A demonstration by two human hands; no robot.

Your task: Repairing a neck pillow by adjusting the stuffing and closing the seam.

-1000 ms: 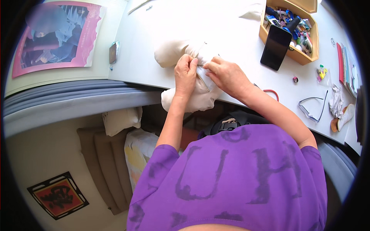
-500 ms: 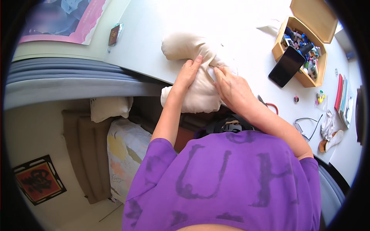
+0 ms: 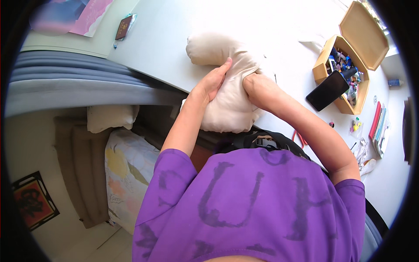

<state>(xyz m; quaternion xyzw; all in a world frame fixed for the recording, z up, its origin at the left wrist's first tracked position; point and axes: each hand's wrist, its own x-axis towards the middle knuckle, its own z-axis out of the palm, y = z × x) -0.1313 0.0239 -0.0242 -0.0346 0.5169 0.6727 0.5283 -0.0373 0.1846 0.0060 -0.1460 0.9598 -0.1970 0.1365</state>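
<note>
A plump cream stuffed cushion (image 3: 227, 111) with a curved arm at its far end lies over the near edge of the white table. My left hand (image 3: 214, 81) holds its left side, thumb up along the fabric and fingers against the flank. From the right, my right hand (image 3: 256, 89) reaches into a fold or opening of the cushion. Its fingers are hidden in the cloth, so their pose cannot be seen.
An open wooden box (image 3: 363, 89) full of small items stands at right, a black phone (image 3: 328, 91) leaning on it. Nearby lie red-handled scissors or pliers (image 3: 300, 139), books (image 3: 379, 126) and a bagged yellow item (image 3: 355, 126). A small dark-red booklet (image 3: 125, 26) lies far left.
My right hand has gone from pinching the cushion's surface to being sunk in the fabric, fingers out of sight. My left hand stays on the left side. The view has shifted slightly.
</note>
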